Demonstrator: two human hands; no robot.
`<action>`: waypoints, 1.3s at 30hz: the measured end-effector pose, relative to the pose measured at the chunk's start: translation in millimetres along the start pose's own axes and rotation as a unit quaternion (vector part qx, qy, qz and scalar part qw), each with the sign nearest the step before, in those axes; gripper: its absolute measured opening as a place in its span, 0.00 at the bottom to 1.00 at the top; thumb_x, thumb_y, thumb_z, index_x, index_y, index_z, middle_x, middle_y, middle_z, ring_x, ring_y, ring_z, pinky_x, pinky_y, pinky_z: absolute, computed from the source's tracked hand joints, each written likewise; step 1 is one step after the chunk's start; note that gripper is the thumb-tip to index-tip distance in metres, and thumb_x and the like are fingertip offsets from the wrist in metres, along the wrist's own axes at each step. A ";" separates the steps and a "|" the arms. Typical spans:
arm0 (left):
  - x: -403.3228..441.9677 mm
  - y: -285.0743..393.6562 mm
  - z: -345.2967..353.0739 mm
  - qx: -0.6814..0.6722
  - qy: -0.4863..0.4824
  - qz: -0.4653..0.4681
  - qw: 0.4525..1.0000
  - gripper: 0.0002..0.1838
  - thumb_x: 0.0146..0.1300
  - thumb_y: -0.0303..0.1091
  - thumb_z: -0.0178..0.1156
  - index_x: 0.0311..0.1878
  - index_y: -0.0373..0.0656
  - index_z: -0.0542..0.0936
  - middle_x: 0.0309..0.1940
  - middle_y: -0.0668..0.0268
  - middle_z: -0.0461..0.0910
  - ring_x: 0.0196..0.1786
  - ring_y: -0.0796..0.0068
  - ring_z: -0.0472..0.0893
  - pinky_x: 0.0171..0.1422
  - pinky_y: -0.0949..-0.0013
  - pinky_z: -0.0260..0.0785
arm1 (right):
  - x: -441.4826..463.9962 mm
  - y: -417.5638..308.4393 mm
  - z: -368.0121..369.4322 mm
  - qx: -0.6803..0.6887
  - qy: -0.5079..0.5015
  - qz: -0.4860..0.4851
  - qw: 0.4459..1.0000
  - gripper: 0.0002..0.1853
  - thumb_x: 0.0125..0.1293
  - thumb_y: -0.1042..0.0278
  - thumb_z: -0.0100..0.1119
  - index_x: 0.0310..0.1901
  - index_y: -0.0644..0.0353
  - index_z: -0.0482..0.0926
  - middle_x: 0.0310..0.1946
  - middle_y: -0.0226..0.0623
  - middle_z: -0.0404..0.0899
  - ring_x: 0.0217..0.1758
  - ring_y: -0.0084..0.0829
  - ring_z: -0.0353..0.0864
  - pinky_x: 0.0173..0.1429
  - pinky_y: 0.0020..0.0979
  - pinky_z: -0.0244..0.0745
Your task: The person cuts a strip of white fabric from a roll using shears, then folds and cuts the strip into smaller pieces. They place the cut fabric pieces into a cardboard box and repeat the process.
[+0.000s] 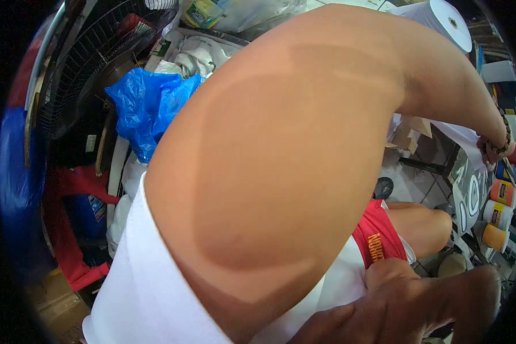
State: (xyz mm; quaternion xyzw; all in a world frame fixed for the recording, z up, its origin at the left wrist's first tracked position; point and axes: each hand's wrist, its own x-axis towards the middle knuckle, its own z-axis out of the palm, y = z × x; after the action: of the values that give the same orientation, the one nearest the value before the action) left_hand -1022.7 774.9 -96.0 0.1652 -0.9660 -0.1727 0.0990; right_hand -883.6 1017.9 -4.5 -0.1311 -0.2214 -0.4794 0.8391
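Note:
My left arm fills the middle of the view, bent at the elbow, with its forearm reaching to the right edge. There my left hand (495, 150), below a dark bracelet (505, 133), has its fingers curled downward. Small and partly hidden, they do not show what they hold. Close by are a white sheet (461, 139) and a flat panel with white ring shapes (471, 196). A thin, pointed thing shows just below the fingers. In the lower right, my right hand (441, 301) is shadowed and blurred, in front of my legs. Its fingers cannot be made out clearly.
Jars with orange (503, 192), white (498, 215) and yellow (495, 237) sides stand at the right. A large white roll (436, 26) is at the top right. On the left are a black wire fan guard (89, 66), a blue plastic bag (146, 106) and a red frame (69, 229).

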 end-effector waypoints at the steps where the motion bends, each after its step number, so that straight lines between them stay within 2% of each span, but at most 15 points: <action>1: -3.6 0.5 0.3 0.001 0.004 0.003 1.000 0.16 0.50 0.42 0.67 0.40 0.44 0.86 0.40 0.56 0.87 0.47 0.58 0.86 0.51 0.59 0.78 | 0.2 1.4 -1.1 -0.003 -0.006 -0.006 1.000 0.15 0.70 0.65 0.53 0.51 0.66 0.70 0.32 0.49 0.78 0.38 0.40 0.76 0.41 0.42 0.68; 9: -7.9 0.0 5.9 0.012 0.042 0.018 0.999 0.14 0.51 0.40 0.66 0.39 0.44 0.86 0.40 0.55 0.86 0.47 0.58 0.86 0.51 0.59 0.78 | 6.2 10.2 -0.4 -0.010 -0.015 -0.051 0.999 0.18 0.72 0.60 0.50 0.52 0.68 0.73 0.29 0.46 0.77 0.33 0.37 0.75 0.36 0.39 0.67; 27: -19.6 -8.5 3.5 0.026 0.111 0.037 0.993 0.11 0.51 0.36 0.63 0.36 0.44 0.85 0.39 0.53 0.86 0.47 0.57 0.86 0.51 0.60 0.78 | 6.4 45.2 -19.1 0.041 -0.016 -0.267 0.963 0.29 0.78 0.48 0.45 0.53 0.73 0.78 0.23 0.40 0.76 0.23 0.30 0.73 0.23 0.31 0.66; 35: -17.5 -10.1 7.5 0.028 0.107 0.041 0.993 0.09 0.51 0.35 0.62 0.35 0.44 0.85 0.39 0.52 0.85 0.47 0.56 0.86 0.50 0.60 0.79 | 1.8 23.2 -24.0 0.002 0.031 -0.164 0.986 0.30 0.75 0.38 0.42 0.60 0.58 0.72 0.43 0.42 0.75 0.45 0.40 0.71 0.47 0.44 0.62; 39: -17.9 -15.7 9.7 0.025 0.111 0.038 0.993 0.08 0.51 0.34 0.62 0.34 0.43 0.85 0.38 0.52 0.85 0.47 0.56 0.85 0.50 0.60 0.79 | -5.1 -2.9 -30.8 -0.010 0.078 -0.075 0.994 0.32 0.73 0.33 0.41 0.64 0.51 0.69 0.53 0.44 0.74 0.56 0.44 0.70 0.59 0.50 0.60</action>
State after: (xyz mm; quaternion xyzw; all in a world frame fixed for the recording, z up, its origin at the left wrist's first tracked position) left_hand -1004.0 770.2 -113.1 0.1489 -0.9585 -0.1255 0.2083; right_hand -880.7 1006.9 -33.8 -0.0849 -0.1596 -0.5522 0.8139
